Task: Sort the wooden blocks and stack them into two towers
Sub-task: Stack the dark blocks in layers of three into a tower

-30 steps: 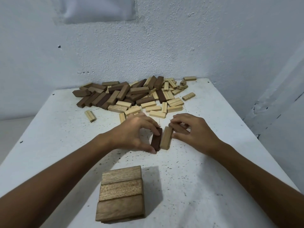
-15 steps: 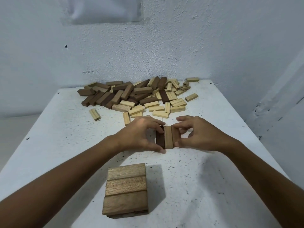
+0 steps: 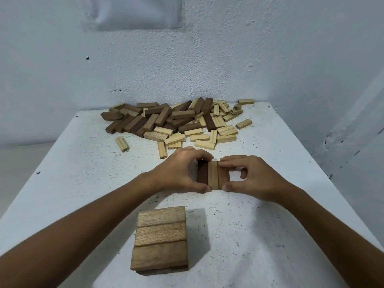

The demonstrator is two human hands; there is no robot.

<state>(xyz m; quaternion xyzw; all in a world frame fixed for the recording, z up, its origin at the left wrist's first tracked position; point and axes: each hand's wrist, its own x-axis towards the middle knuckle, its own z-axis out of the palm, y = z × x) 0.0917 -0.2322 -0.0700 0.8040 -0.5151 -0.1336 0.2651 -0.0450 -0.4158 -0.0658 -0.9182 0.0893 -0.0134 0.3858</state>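
We observe a white table set against a textured wall. No container is present; the blocks lie directly on the table.

At the far edge we note a pile of loose blocks, dark ones mostly to the left and pale ones to the right and front. One pale block lies apart at the pile's left front, another at its right.

Near the front edge we find a tower whose top layer is three brown blocks laid side by side, touching. At least one lower layer shows beneath; how many, we cannot tell.

Mid-table, between the hands, three blocks form a row, long sides touching: a dark block, a pale one and a brown one.

The left hand curls round the row's left side, thumb at the near end and fingers at the far end of the dark block. The right hand pinches the right side likewise, thumb at the near corner and forefinger on the far end; its other fingers appear curled behind, clear of the blocks. Both hands grip the row, pressing it together.
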